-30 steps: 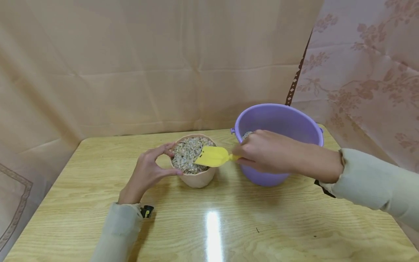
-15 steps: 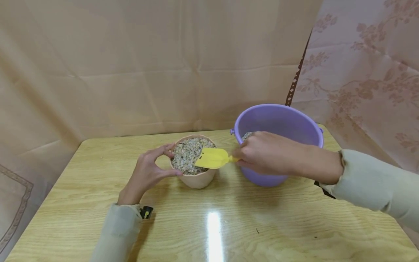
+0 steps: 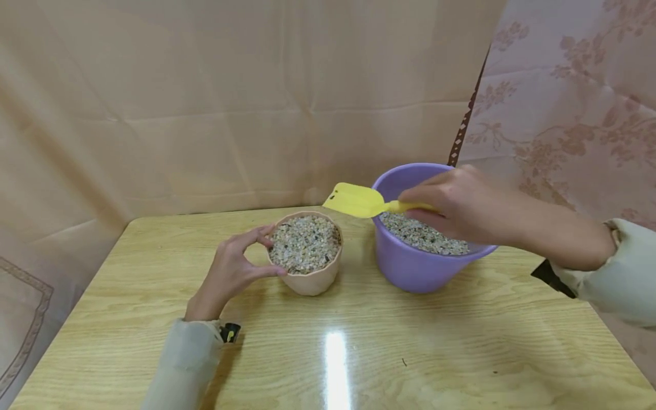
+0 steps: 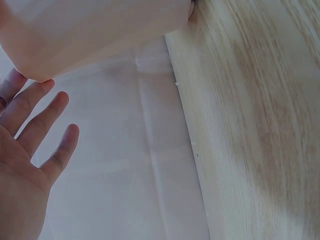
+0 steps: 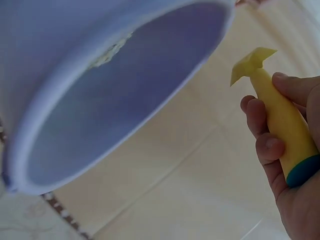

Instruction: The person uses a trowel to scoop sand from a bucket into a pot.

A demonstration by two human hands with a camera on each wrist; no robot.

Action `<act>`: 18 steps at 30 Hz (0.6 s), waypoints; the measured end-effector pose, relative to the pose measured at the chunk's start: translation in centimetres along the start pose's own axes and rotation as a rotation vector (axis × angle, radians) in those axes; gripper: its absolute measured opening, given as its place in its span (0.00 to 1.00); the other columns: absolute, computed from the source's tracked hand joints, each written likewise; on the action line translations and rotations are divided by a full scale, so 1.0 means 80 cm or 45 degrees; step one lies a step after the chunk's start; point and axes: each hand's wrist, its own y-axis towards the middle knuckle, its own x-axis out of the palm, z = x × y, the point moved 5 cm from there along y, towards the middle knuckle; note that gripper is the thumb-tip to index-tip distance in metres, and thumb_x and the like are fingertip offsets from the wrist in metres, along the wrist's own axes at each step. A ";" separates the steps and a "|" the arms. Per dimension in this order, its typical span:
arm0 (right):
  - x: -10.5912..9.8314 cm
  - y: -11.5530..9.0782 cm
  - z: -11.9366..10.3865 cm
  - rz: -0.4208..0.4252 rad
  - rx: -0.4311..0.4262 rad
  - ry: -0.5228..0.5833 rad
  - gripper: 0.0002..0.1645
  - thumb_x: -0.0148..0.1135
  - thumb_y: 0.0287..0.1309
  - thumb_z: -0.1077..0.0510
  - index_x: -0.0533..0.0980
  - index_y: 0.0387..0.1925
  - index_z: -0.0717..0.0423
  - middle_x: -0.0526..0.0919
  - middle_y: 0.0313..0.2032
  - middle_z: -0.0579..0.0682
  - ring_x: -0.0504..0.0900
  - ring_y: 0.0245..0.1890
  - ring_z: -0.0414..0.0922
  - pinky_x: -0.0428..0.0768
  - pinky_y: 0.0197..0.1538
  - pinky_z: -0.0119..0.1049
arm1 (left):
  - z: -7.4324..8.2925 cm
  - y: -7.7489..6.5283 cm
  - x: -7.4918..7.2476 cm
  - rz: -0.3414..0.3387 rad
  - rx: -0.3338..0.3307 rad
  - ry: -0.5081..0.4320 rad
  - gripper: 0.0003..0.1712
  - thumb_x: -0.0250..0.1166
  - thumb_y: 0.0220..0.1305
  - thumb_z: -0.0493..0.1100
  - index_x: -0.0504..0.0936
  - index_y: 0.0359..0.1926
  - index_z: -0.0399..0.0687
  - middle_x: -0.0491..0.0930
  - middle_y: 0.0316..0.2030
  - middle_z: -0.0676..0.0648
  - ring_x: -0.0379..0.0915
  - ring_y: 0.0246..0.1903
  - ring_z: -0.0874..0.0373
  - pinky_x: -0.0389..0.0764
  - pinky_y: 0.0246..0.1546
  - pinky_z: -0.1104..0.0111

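Observation:
A cream plant pot [image 3: 314,283], filled near its rim with fine gravel [image 3: 306,245], stands upright on the table. My left hand [image 3: 225,272] steadies it from the left, thumb and fingers spread around the rim; in the left wrist view the outer fingers [image 4: 57,142] are off the pot [image 4: 100,35]. My right hand [image 3: 471,208] grips the yellow handle of a small scoop [image 3: 355,200], held above the left rim of a purple bucket [image 3: 405,267]. The blade points left, with a few dark specks at its edge. Gravel [image 3: 425,234] lies inside the bucket.
The wood-grain table [image 3: 287,353] bears a bright light reflection and small dark bits near its front. Behind it hangs a beige cloth [image 3: 220,114], with a flowered cloth [image 3: 579,119] to the right.
My right hand has lifted the scoop up and to the right, from over the pot toward the bucket. More of the gravel in both containers shows now. The left hand has stayed put.

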 end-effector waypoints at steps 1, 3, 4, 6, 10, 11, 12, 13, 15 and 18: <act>-0.003 -0.005 0.005 -0.001 0.023 -0.008 0.14 0.75 0.44 0.68 0.83 0.34 0.52 0.84 0.26 0.41 0.72 0.20 0.31 0.72 0.21 0.30 | 0.000 0.000 0.000 -0.001 -0.002 0.002 0.42 0.85 0.30 0.52 0.84 0.51 0.41 0.87 0.41 0.48 0.77 0.57 0.45 0.74 0.58 0.48; -0.008 -0.018 0.014 -0.002 0.077 -0.046 0.10 0.74 0.48 0.65 0.84 0.35 0.52 0.85 0.26 0.41 0.72 0.19 0.31 0.72 0.20 0.29 | 0.000 0.001 0.001 -0.004 -0.005 0.006 0.43 0.85 0.30 0.52 0.84 0.52 0.40 0.87 0.40 0.49 0.78 0.56 0.45 0.74 0.58 0.48; -0.010 -0.024 0.019 0.000 0.098 -0.062 0.05 0.72 0.55 0.60 0.84 0.35 0.53 0.85 0.27 0.42 0.73 0.18 0.32 0.72 0.19 0.29 | -0.001 0.001 0.001 -0.005 -0.005 0.006 0.44 0.85 0.30 0.52 0.84 0.53 0.41 0.87 0.40 0.49 0.78 0.56 0.45 0.75 0.57 0.48; -0.013 -0.036 0.028 0.025 0.127 -0.101 0.13 0.64 0.66 0.49 0.86 0.36 0.54 0.87 0.27 0.44 0.75 0.18 0.33 0.74 0.19 0.31 | -0.001 0.001 0.000 -0.004 -0.004 0.006 0.46 0.85 0.30 0.52 0.83 0.55 0.40 0.87 0.38 0.50 0.79 0.54 0.45 0.75 0.56 0.47; -0.015 -0.060 0.042 0.052 0.169 -0.127 0.39 0.39 0.72 0.33 0.87 0.36 0.56 0.88 0.28 0.48 0.80 0.18 0.37 0.76 0.19 0.30 | -0.002 0.000 0.000 0.005 0.006 0.006 0.48 0.85 0.31 0.53 0.81 0.58 0.40 0.87 0.35 0.50 0.80 0.52 0.44 0.76 0.55 0.46; -0.014 -0.065 0.045 0.049 0.183 -0.126 0.38 0.41 0.72 0.33 0.87 0.36 0.56 0.88 0.28 0.48 0.80 0.18 0.37 0.76 0.19 0.29 | -0.002 -0.001 0.000 0.007 0.007 0.005 0.48 0.85 0.31 0.53 0.81 0.58 0.40 0.87 0.35 0.50 0.81 0.52 0.44 0.76 0.54 0.46; -0.013 -0.070 0.048 0.046 0.194 -0.126 0.36 0.44 0.73 0.35 0.87 0.36 0.57 0.88 0.28 0.48 0.80 0.18 0.37 0.76 0.19 0.28 | -0.002 -0.001 -0.001 0.008 0.009 0.005 0.48 0.85 0.31 0.53 0.81 0.58 0.40 0.87 0.35 0.51 0.81 0.52 0.44 0.76 0.54 0.46; -0.012 -0.076 0.050 0.039 0.207 -0.121 0.30 0.50 0.72 0.38 0.87 0.37 0.57 0.88 0.28 0.48 0.80 0.18 0.37 0.75 0.19 0.27 | -0.003 -0.001 -0.001 0.008 0.010 0.006 0.48 0.85 0.31 0.53 0.81 0.58 0.40 0.87 0.34 0.51 0.81 0.51 0.44 0.76 0.54 0.46; -0.009 -0.085 0.053 0.021 0.233 -0.119 0.17 0.62 0.68 0.48 0.87 0.38 0.58 0.88 0.29 0.49 0.79 0.18 0.35 0.74 0.19 0.26 | -0.003 -0.002 -0.001 0.008 0.007 0.005 0.48 0.85 0.31 0.53 0.81 0.58 0.40 0.87 0.34 0.50 0.81 0.51 0.44 0.77 0.53 0.45; -0.005 -0.095 0.059 -0.002 0.266 -0.120 0.08 0.72 0.53 0.63 0.87 0.38 0.58 0.88 0.29 0.49 0.79 0.18 0.35 0.73 0.19 0.26 | -0.003 -0.002 -0.001 0.008 0.005 0.003 0.49 0.85 0.31 0.52 0.81 0.58 0.40 0.87 0.34 0.50 0.81 0.50 0.44 0.77 0.53 0.45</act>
